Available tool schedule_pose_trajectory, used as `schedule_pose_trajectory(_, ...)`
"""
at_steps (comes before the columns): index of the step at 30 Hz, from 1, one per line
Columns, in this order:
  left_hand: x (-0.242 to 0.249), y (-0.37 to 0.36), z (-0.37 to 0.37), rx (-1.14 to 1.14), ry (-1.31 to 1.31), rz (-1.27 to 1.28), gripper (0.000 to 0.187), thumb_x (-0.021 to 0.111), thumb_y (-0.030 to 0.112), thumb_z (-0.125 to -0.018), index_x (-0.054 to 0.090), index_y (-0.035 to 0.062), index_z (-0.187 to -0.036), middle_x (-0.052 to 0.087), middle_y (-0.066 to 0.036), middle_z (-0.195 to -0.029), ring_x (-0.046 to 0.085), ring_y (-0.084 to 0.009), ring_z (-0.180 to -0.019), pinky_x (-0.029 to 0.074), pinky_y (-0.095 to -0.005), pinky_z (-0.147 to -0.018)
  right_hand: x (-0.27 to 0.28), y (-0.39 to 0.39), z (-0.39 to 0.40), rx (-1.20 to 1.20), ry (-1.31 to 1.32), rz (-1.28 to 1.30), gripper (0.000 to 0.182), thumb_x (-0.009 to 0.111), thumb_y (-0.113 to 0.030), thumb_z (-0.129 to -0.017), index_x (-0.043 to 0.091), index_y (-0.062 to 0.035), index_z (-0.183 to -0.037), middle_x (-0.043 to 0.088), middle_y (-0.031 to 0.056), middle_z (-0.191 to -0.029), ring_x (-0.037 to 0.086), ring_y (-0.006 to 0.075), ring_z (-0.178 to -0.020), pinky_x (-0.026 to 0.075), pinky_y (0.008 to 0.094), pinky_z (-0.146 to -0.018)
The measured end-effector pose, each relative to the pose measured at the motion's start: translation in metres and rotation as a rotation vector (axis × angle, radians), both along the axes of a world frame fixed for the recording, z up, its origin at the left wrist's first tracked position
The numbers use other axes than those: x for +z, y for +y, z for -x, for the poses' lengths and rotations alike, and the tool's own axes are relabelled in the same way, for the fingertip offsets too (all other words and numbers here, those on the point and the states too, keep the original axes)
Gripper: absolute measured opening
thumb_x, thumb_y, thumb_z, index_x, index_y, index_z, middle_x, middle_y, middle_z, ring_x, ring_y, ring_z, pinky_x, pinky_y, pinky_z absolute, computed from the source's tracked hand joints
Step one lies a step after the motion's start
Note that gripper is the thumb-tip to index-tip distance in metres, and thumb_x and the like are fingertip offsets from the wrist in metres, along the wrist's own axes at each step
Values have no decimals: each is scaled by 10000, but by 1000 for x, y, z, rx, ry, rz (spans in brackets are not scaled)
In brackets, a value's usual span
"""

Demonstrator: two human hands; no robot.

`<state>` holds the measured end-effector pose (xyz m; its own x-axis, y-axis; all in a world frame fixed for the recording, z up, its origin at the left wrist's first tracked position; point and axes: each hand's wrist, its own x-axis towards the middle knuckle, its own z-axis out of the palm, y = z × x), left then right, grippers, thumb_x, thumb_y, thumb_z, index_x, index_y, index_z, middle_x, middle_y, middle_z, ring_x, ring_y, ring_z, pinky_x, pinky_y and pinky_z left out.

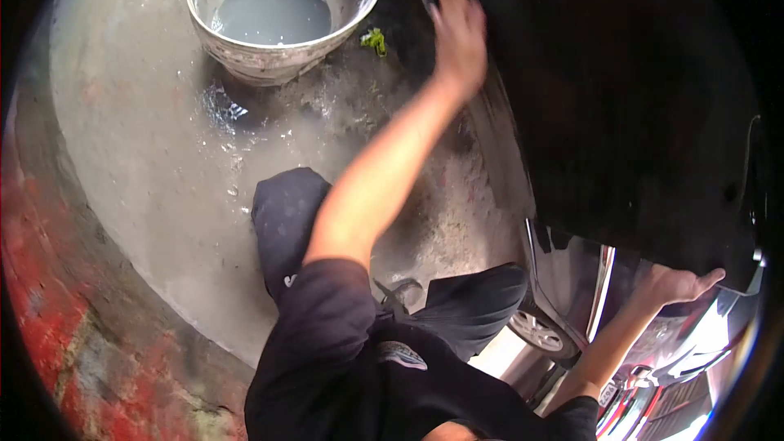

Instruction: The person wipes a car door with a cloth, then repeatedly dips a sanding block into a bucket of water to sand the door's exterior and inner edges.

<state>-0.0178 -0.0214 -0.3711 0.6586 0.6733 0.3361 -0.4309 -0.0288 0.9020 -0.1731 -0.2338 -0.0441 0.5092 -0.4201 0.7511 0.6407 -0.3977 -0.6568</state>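
Note:
A large black panel (621, 98), which looks like a car door, fills the upper right. Over its lower edge lies my left hand (461, 37), palm down, with fingers stretched out and slightly blurred; nothing shows in it. My right hand (679, 284) is at the panel's near edge on the right, its thumb sticking out and its fingers curled at the edge, partly hidden. Left of my left hand, a worn bucket (265, 65) of cloudy grey water stands on the wet floor. A small yellow-green scrap (374, 42) lies between bucket and hand.
My bent knees (290, 212) are over the wet grey floor (147, 155). Beyond the panel's near edge are a car wheel (539, 331) and shiny vehicle bodywork. Worn red paint (57, 294) marks the surface at the lower left.

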Motion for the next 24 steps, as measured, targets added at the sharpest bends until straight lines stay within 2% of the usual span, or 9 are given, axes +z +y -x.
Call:
schedule_pose_trajectory(1,1,42,-29,-4,-182,74,628,384,250,-1103,203,-93,-1597,130,-298,-1693,142,-432,-1578,125,-567,-1263,0,-7,-1,11,-15,35,575,488,-445,-1071,546,-5,-1436,556,160,-1500,530,381,-1362,368,501,-1212)
schedule_pose_trajectory(2,-15,40,-51,116,82,-46,605,340,314,-1124,290,-82,-1580,198,-262,-1687,212,-377,-1570,188,-570,-1255,0,-11,-2,8,-13,33,575,488,-445,-1071,546,-5,-1436,556,160,-1500,530,381,-1362,368,501,-1212)
schedule_pose_trajectory(4,14,20,-12,32,-75,84,625,377,235,-1103,193,-99,-1597,127,-316,-1687,129,-448,-1577,125,-554,-1263,0,-18,-2,-10,-14,105,576,482,-454,-1073,549,-10,-1435,559,153,-1496,534,386,-1356,359,496,-1217)
schedule_pose_trajectory(7,23,-103,98,-164,62,5,662,371,226,-1095,115,-91,-1617,26,-313,-1701,30,-448,-1591,62,-581,-1267,-3,3,5,-63,-4,92,587,481,-468,-1072,550,-11,-1433,561,148,-1493,535,381,-1354,351,500,-1221)
schedule_pose_trajectory(9,12,-173,151,-300,136,-28,685,261,342,-1127,-4,-22,-1643,-62,-204,-1735,-69,-396,-1598,2,-533,-1285,-2,3,3,-49,-10,113,591,484,-473,-1069,551,-11,-1432,560,151,-1494,536,379,-1354,349,503,-1221)
schedule_pose_trajectory(16,-1,-4,3,-43,112,11,649,279,356,-1137,165,-68,-1615,98,-265,-1707,99,-358,-1598,81,-551,-1281,5,-32,-9,88,-10,15,538,516,-426,-1064,599,23,-1348,622,158,-1398,599,339,-1259,450,480,-1147)
schedule_pose_trajectory(19,12,-82,62,-126,91,9,646,365,228,-1106,115,-76,-1619,14,-285,-1710,28,-439,-1590,51,-542,-1286,0,-25,-12,80,-21,19,559,501,-445,-1064,597,17,-1362,610,159,-1423,588,359,-1283,433,493,-1161)
schedule_pose_trajectory(22,2,-199,158,-325,88,-94,724,343,329,-1104,15,-19,-1647,-30,-249,-1723,-29,-418,-1596,9,-591,-1270,-1,-20,-9,23,-23,67,581,495,-462,-1060,596,16,-1374,600,165,-1443,572,373,-1312,406,499,-1184)
schedule_pose_trajectory(24,-2,-188,145,-260,67,-44,676,387,234,-1094,91,-25,-1644,15,-264,-1719,12,-427,-1596,31,-596,-1269,0,-17,-10,37,-24,98,579,496,-460,-1059,602,19,-1366,604,167,-1438,572,370,-1311,409,500,-1182)
